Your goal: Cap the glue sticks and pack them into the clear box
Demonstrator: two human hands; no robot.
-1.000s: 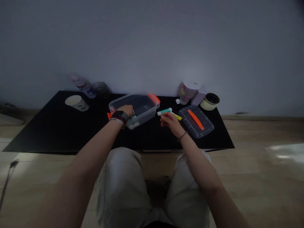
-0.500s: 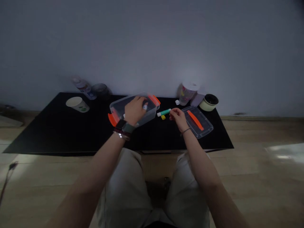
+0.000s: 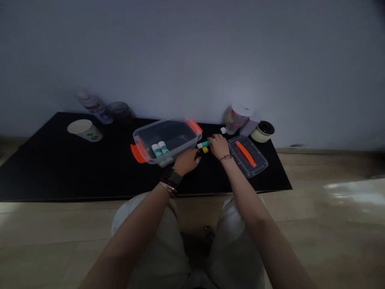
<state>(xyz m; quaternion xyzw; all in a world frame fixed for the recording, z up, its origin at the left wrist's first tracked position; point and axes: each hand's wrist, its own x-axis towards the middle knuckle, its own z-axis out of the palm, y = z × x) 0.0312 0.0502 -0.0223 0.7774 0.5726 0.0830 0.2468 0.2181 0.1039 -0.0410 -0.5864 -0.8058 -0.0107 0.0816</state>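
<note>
Two green-and-white glue sticks [image 3: 160, 149] lie side by side in the left end of a clear plastic box [image 3: 147, 131] with orange clips. My left hand [image 3: 185, 161] is outside the box, at its front right corner. Its fingers are closed around what looks like another glue stick [image 3: 197, 160]; only a white end shows. On the table right of the box lies a green glue stick [image 3: 203, 144], with the fingers of my right hand [image 3: 219, 146] closed on its right end. A small yellow piece [image 3: 205, 149] rests just in front of that stick.
The clear lid [image 3: 252, 158] with an orange handle lies right of my right hand. Behind stand a patterned cup [image 3: 236, 120], a cream pot [image 3: 261, 133] and a small white cap [image 3: 223, 130]. At left are a paper cup [image 3: 87, 130], a bottle [image 3: 98, 109] and a dark bowl [image 3: 120, 111].
My left hand has come out of the box toward the front right, carrying the white-ended stick. My right hand has moved onto the green glue stick's end. The view has shifted slightly.
</note>
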